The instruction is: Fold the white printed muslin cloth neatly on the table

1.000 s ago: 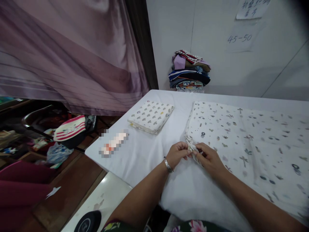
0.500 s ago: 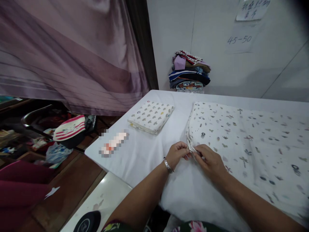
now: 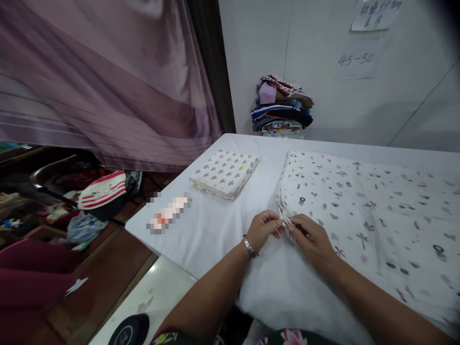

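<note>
A thin white cloth (image 3: 334, 201) printed with small plants and marks lies spread over the right half of the table, its layered left edge toward me. At that edge's near corner, my left hand (image 3: 266, 228) pinches the layers between thumb and fingers. My right hand (image 3: 312, 239) grips the same corner from the right, fingers curled and almost touching the left ones. Farther left rests a folded white cloth (image 3: 226, 173) with grey mushroom-like shapes, apart from both hands.
The table (image 3: 215, 235) has a white cover. A blurred-out item (image 3: 168, 214) lies near its left corner. Folded textiles (image 3: 282, 105) are stacked against the wall. A purple curtain (image 3: 118, 81) hangs at left, above a chair with a striped cushion (image 3: 103, 190). A black round object (image 3: 130, 329) sits low left.
Both hands stay at the cloth's corner. The right fingers have shifted slightly along the edge, and the layers there look a little more separated.
</note>
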{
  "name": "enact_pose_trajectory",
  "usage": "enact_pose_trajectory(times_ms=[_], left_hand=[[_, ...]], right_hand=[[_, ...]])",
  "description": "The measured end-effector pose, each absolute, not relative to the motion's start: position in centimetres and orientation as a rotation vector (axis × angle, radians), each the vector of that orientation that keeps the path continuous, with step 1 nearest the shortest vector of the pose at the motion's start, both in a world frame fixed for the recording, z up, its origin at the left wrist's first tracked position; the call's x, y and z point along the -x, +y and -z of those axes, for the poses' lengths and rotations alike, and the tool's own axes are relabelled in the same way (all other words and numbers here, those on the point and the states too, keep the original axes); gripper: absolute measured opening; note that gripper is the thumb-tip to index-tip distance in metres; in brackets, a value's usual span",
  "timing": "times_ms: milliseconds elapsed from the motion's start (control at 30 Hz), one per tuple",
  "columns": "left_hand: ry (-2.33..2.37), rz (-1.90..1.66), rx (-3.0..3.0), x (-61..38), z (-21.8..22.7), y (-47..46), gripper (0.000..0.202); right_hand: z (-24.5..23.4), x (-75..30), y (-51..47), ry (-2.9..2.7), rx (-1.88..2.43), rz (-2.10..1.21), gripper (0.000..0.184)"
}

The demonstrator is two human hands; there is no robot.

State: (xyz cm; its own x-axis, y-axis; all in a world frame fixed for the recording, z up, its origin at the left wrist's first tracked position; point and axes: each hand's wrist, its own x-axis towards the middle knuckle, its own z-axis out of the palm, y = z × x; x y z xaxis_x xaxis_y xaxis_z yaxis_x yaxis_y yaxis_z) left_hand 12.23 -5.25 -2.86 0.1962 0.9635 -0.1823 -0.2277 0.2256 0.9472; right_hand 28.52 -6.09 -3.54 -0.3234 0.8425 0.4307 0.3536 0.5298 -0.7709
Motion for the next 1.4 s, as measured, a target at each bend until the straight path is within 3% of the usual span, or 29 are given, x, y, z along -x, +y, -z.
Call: enact_pose_trajectory(times_ms=[133, 300, 567, 900, 1100, 1267, 1400], left_hand=[[1.006, -1.040, -0.972, -12.2, 2.9, -5.2, 0.021], [1.018, -1.056, -1.032, -12.3, 3.0, -5.2, 0.020], [0.994, -1.055, -1.056, -12.5, 3.7, -5.3, 0.035], [1.222, -1.036, -1.046, -12.6, 4.1, -5.0, 0.018], [1.374, -1.037, -1.148, -10.9, 3.2, -4.8, 0.010], [1.701, -0.854, -1.606, -10.0, 2.6, -5.1, 0.014], [1.717, -0.780, -1.636, -10.0, 2.1, -5.3, 0.016]], right_hand=[[3.4, -28.4, -6.1, -1.808, 1.032, -0.797, 0.020], [3.3, -28.3, -6.3, -1.889, 0.957, -0.652, 0.017], [3.4, -28.1, -6.8, -2.042, 0.936, -0.529, 0.017], [3.9, -28.1, -6.4, -1.994, 0.878, -0.874, 0.023], [1.8, -29.2, -6.3, -2.087, 0.978, -0.961, 0.024], [0.2, -32.2, -4.2, -2.255, 1.174, -0.991, 0.029], [0.4, -34.8, 0.8, -2.256, 1.338, -1.002, 0.030]])
